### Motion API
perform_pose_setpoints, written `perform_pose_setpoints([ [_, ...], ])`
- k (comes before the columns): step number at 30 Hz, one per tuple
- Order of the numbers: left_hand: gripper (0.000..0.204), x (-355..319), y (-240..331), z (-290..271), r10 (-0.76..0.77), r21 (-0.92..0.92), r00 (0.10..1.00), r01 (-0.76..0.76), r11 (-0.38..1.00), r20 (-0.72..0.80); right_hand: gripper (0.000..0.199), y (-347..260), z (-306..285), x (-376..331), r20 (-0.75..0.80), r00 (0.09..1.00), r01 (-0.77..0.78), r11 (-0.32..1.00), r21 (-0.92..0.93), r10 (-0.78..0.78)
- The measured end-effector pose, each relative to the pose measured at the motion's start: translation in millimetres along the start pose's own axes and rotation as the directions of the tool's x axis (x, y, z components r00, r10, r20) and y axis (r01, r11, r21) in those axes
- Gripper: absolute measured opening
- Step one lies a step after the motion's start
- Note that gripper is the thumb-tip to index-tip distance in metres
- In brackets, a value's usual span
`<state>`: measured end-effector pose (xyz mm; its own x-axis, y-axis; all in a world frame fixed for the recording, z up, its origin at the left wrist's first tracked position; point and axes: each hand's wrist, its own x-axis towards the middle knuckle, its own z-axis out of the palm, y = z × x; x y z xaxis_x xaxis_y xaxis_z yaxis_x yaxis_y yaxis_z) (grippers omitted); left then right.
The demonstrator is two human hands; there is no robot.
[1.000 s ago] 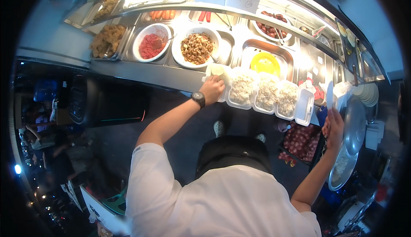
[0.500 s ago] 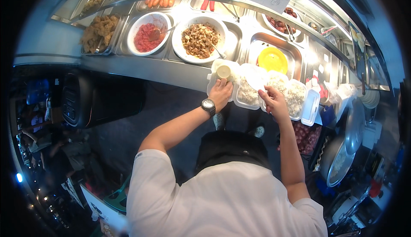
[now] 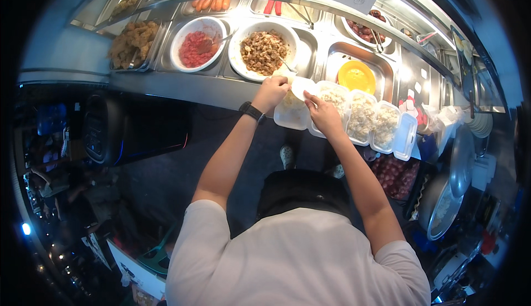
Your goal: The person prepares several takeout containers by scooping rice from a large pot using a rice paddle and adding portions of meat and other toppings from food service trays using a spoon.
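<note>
Looks like the left hand [image 3: 270, 92]'s fingers pinch a small pale round cup [image 3: 285, 74] beside the flat white oval tool [image 3: 302, 87] pinched in the right hand [image 3: 327, 116]'s fingers, probably keeping both near the leftmost white foam rice box [image 3: 290, 122] at the steel surface [image 3: 193, 88]'s near edge.

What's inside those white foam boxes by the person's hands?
The two rightmost boxes show white rice. The right hand and the flat white thing it holds partly cover the others; their full contents can't be seen.

A thin, rounded white piece [image 3: 302, 87] is held over open white foam boxes [image 3: 291, 122] containing rice [image 3: 362, 119].
</note>
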<state>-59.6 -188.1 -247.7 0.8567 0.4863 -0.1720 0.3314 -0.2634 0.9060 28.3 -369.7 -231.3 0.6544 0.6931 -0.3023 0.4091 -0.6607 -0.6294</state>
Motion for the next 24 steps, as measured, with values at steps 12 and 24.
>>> perform_pose_setpoints([
  [12, 0.022, -67.2, 1.6, 17.8, -0.056, -0.031, 0.993, 0.054, 0.998, -0.101, 0.035, 0.3, 33.0, -26.7, 0.069, 0.996, -0.03, 0.968, -0.251, 0.049],
  [24, 0.018, -80.2, 17.6, 24.3, 0.399, 0.295, 0.917, -0.386, 0.874, 0.017, 0.029, -13.9, -7.5, -33.8, 0.125, 0.99, 0.108, 0.94, -0.322, -0.071],
])
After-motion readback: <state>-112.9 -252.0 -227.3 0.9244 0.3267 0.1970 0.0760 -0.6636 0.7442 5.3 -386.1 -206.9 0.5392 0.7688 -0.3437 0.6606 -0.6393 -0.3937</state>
